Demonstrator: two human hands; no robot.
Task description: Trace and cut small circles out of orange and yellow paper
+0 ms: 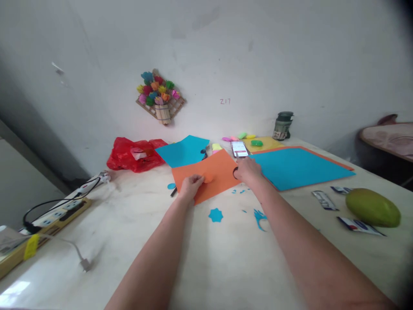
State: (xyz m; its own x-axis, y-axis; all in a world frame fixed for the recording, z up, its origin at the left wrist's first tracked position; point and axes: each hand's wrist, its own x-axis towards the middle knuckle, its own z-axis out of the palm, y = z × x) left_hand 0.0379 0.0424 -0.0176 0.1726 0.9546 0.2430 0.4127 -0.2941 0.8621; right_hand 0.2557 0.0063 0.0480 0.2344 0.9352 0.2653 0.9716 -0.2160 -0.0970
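I see plain orange paper (224,170), a solid blue cutout (216,215) and blue scraps (258,215) on a cream-white bench (206,267). Through my camera, the bag (122,156) shows red, the fruit (372,207) yellow-green, and the flowers (155,86) multicoloured.

Scuffed pale wall (274,56), glossy whitish table (219,267)
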